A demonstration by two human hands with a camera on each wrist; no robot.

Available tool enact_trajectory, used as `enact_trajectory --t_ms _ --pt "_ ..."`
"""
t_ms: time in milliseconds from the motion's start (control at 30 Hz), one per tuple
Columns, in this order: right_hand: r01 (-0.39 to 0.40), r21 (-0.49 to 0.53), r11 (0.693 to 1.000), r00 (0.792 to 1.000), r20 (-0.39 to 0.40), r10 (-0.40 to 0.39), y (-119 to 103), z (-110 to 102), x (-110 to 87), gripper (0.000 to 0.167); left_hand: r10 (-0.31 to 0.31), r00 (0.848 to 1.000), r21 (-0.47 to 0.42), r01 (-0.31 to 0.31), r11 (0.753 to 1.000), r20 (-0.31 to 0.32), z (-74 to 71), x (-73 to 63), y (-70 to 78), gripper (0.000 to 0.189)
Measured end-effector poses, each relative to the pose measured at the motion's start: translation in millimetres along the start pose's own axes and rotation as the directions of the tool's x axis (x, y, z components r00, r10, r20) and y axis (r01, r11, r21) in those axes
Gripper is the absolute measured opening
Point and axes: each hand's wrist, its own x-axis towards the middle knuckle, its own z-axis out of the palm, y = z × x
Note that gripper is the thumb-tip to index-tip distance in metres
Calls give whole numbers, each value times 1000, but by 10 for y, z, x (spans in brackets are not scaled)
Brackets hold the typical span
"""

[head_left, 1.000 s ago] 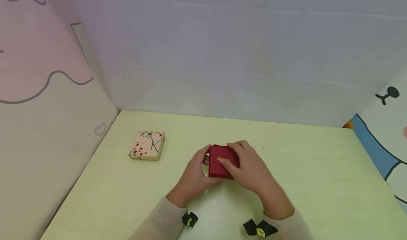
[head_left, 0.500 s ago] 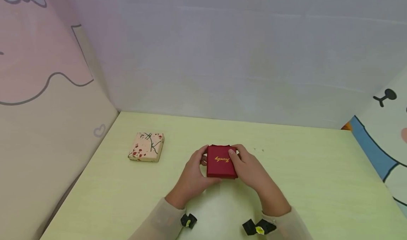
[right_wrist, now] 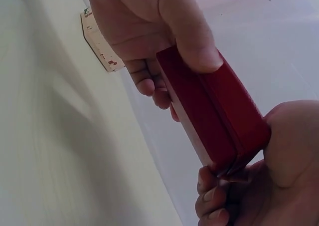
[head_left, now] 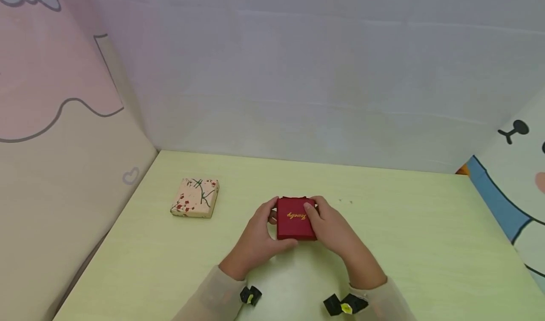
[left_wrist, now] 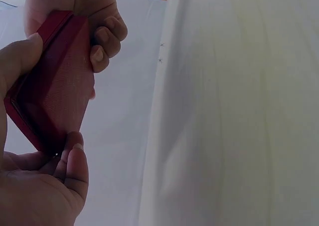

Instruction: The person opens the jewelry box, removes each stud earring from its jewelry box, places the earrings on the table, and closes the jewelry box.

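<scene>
Both hands hold a red jewelry box [head_left: 294, 221] above the table, its lid marked "Jewelry" in gold, upside down from the head view. My left hand [head_left: 257, 236] grips its left side, with the thumb along the near edge. On the right side my right hand [head_left: 334, 229] grips it, the thumb lying on the lid's top. In the right wrist view a seam runs along the side of the red box [right_wrist: 214, 111], and the lid looks closed. The left wrist view shows the underside of the box [left_wrist: 70, 81], with fingers curled at its edges.
A cream box with a red-flower and branch print [head_left: 196, 198] lies on the pale yellow-green table [head_left: 404, 226], left of the hands. A white sheet [head_left: 298, 75] stands behind the table, and cartoon-printed panels flank both sides.
My right thumb has moved off the gold lettering toward the lid's right edge, so the word shows. The box has shifted slightly left and sits squarer. The cream box has not moved on the table.
</scene>
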Motion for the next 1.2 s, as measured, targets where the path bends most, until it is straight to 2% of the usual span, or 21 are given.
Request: enact_trajectory --t_ms 433,600,900,1200 --pt "-2 -37 999 1000 8 2 -8 34 2 45 5 1000 3 -5 1000 -5 -41 7 10 98" --pt "-2 -18 1000 1000 18 2 9 36 2 46 -5 1000 3 5 1000 3 -45 8 19 98" --pt "29 22 999 1000 9 -29 49 12 21 48 -30 1000 -52 30 998 -6 -32 11 23 99" --pt "43 44 998 999 20 -44 73 -6 48 35 -38 999 -61 37 997 -5 -15 19 15 101"
